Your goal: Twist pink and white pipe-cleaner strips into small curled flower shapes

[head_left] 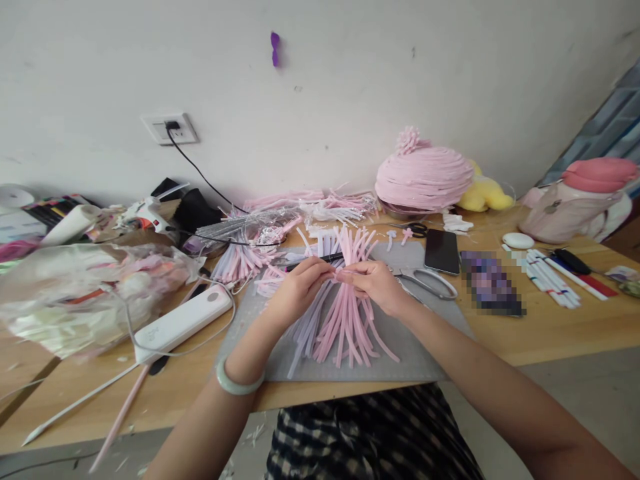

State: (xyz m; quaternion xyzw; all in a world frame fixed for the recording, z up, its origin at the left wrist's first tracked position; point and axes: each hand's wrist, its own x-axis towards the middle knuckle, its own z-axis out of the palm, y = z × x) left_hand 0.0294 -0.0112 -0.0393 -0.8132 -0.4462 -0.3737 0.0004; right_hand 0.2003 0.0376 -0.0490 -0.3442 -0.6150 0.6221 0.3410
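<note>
Both of my hands meet above a grey cutting mat [430, 363], pinching the middle of a bundle of pink and white pipe cleaners [345, 313]. My left hand [297, 287] grips the bundle from the left, a pale bangle on its wrist. My right hand [377, 283] grips it from the right, fingertips touching the left hand's. The stems fan out upward past my fingers and downward toward the mat's near edge.
Scissors [430, 283] and a black phone [442, 251] lie right of my hands. A white power bank [183, 322] with cable sits left, beside a crumpled plastic bag [85, 293]. A glue gun [150, 215], more pipe cleaners [300, 210], a pink coiled hat [423, 177] stand behind.
</note>
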